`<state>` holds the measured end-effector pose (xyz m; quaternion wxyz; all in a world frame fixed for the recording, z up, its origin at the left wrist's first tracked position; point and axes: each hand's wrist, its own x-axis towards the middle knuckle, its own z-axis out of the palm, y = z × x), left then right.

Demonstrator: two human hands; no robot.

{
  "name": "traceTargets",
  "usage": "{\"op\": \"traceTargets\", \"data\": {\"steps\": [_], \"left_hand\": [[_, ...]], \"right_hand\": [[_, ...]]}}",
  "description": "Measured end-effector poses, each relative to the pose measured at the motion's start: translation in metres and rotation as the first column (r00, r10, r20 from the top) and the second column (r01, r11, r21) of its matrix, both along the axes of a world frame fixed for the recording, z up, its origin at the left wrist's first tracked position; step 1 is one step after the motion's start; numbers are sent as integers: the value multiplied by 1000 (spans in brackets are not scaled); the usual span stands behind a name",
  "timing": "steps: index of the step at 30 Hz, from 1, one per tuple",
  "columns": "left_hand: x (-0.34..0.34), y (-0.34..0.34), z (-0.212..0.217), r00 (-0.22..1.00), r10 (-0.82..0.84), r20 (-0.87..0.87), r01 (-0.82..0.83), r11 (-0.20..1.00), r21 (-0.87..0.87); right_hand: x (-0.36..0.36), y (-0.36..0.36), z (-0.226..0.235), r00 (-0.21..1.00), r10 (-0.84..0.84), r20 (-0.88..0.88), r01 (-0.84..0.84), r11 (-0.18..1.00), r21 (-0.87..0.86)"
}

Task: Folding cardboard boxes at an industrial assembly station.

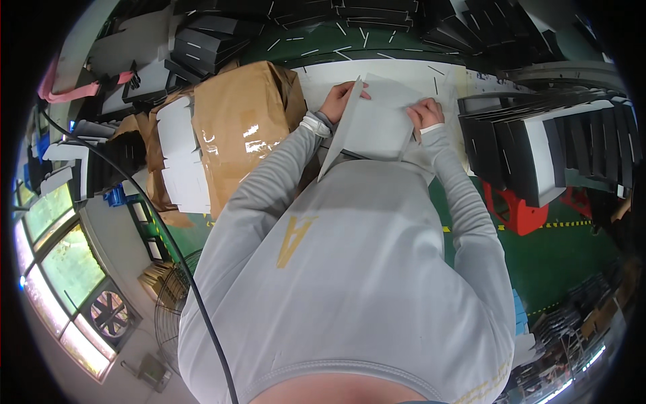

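Observation:
In front of my body, on a white work surface (323, 75), lies a white cardboard box (380, 128), its left side panel raised and tilted. My left hand (342, 101) grips the upper part of that panel, fingers partly hidden behind it and fingertips showing on the inner side. At the box's right edge my right hand (425, 114) is closed, its fingers bent around the edge. The near end of the box meets the front of my grey shirt, and its underside is hidden.
To the left stand a brown paper-wrapped package (235, 135) and white cardboard pieces (182, 158). Black boxes (515, 145) are stacked on the right, above a red stool (518, 212). More black boxes (208, 42) sit at the back. A black cable (182, 259) hangs at the left.

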<state>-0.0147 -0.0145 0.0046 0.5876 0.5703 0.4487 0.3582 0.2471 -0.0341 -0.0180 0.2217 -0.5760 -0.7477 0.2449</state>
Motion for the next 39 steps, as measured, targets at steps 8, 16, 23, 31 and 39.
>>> {"op": "traceTargets", "data": {"steps": [8, 16, 23, 31, 39], "left_hand": [[2, 2, 0, 1000, -12, -9, 12, 1000, 11], [9, -12, -39, 923, 364, -122, -316, 902, 295], [16, -24, -51, 850, 410, 332, -410, 909, -75], [179, 121, 53, 994, 67, 90, -100, 892, 442], [291, 180, 185, 964, -55, 261, -138, 733, 666]], "right_hand": [[11, 32, 11, 992, 126, 10, -124, 982, -145], [-2, 44, 27, 795, 546, 264, -432, 815, -386], [-25, -27, 39, 984, 161, 72, -167, 982, 88], [-52, 21, -19, 898, 338, 282, -281, 933, -225], [-44, 5, -31, 820, 314, 479, -457, 862, 218]]}}
